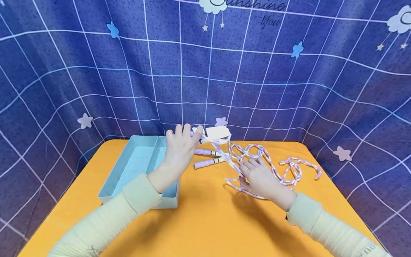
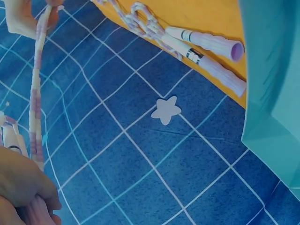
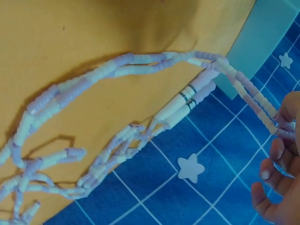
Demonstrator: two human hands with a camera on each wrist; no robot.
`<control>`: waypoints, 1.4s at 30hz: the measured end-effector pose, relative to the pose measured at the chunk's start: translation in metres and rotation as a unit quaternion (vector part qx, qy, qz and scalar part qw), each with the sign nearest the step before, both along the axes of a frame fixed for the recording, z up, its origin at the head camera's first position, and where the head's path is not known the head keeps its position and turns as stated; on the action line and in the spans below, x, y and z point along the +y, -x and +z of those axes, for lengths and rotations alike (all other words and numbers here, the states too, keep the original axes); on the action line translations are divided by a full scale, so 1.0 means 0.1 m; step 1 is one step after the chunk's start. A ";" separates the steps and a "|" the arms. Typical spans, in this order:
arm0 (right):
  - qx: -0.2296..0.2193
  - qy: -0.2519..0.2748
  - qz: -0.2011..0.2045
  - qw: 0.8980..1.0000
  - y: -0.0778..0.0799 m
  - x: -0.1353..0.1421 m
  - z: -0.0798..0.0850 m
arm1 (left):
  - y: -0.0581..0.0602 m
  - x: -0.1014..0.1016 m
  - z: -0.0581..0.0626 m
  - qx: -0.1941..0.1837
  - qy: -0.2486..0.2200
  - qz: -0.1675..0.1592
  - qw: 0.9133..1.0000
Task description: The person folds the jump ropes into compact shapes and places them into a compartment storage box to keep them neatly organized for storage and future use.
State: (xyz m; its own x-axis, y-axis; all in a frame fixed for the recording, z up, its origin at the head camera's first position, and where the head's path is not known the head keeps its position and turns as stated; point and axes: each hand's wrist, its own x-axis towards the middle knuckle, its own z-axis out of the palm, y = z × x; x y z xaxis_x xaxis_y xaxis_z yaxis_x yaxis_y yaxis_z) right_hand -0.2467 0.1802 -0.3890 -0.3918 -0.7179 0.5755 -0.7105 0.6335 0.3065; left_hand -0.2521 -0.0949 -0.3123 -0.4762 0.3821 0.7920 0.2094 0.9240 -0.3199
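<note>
My left hand (image 1: 183,146) is raised beside the tray, gripping the purple handle end (image 2: 38,212) of a beaded jump rope; white handle parts (image 1: 216,132) stick out to its right. From there a purple-and-white beaded cord (image 1: 226,157) slants down to my right hand (image 1: 258,175), which pinches it between thumb and fingers. In the right wrist view the doubled cord (image 3: 258,101) passes into the fingers at the right edge. Behind lies a second jump rope, its two purple-and-white handles (image 1: 205,164) side by side on the table.
A light blue tray (image 1: 177,200) with a divider stands on the left of the orange table (image 1: 205,228). Looped beaded cord (image 1: 290,167) lies around and beyond my right hand. A dark blue gridded curtain (image 1: 205,89) with stars hangs right behind the table.
</note>
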 end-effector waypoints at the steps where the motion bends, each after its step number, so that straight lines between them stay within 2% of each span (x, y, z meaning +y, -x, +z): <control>1: 0.002 -0.008 0.003 1.000 -0.01 0.00 0.01 | 0.01 0.00 0.00 -0.004 -0.001 0.002 1.000; 6: 0.013 -0.055 0.009 0.998 -0.07 0.02 0.14 | 0.04 -0.02 -0.02 -0.034 -0.007 0.028 0.999; 12: 0.098 -0.089 0.013 0.991 -0.13 -0.02 0.40 | 0.05 -0.04 -0.03 -0.075 -0.009 0.050 0.996; 16: 0.118 -0.096 0.018 0.988 -0.18 -0.04 0.61 | 0.08 -0.03 -0.06 -0.085 -0.011 0.049 0.995; 23: 0.124 -0.110 0.014 0.986 -0.23 -0.07 0.99 | 0.09 0.03 -0.12 -0.081 0.003 0.033 0.996; 29: 0.151 -0.103 0.022 0.983 -0.21 -0.12 1.23 | 0.05 0.14 -0.22 -0.051 0.022 0.002 0.998; 36: 0.166 -0.110 0.016 0.980 -0.17 -0.19 1.39 | 0.01 0.26 -0.32 -0.024 0.054 -0.041 0.997; 42: 0.189 -0.118 0.004 0.975 -0.10 -0.19 1.47 | -0.03 0.31 -0.34 -0.003 0.085 -0.073 0.994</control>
State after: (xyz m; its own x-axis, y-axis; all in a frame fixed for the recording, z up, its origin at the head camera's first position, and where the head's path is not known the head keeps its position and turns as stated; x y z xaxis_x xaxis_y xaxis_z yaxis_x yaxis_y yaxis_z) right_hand -0.2370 0.1614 -0.2425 -0.1764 -0.8505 0.4955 -0.5230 0.5074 0.6848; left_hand -0.2490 -0.0643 -0.3467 -0.4104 0.5748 0.7080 0.3385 0.8169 -0.4670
